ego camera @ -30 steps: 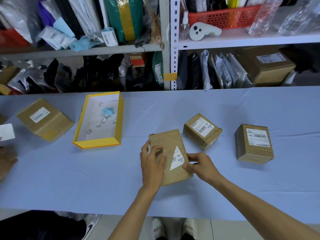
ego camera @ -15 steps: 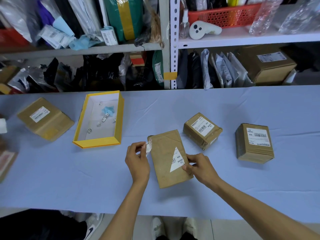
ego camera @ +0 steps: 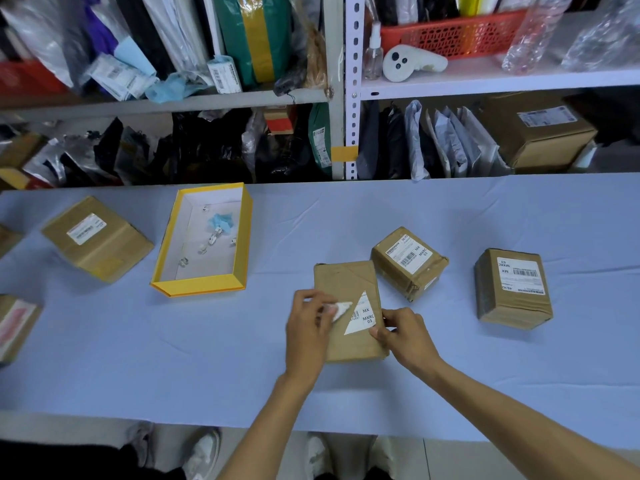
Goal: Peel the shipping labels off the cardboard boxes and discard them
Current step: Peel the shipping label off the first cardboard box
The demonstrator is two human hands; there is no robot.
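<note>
Cardboard box (ego camera: 346, 282) flat on blue counter (ego camera: 485, 375); triangular label remnant (ego camera: 362, 317) stuck on its near-right top. Left hand (ego camera: 306, 332) over box's left edge, fingers curled, pinching white torn scrap (ego camera: 339, 308) just beside remnant's left tip. Right hand (ego camera: 400, 332) pinches box's right edge, touching remnant's lower corner.

Advice: brace box with right hand, lift remnant from one corner, pull low and slow so paper comes off whole, no shredding. Scrap probably bound for yellow tray (ego camera: 199, 289), well left of both hands, bits already inside.
</note>
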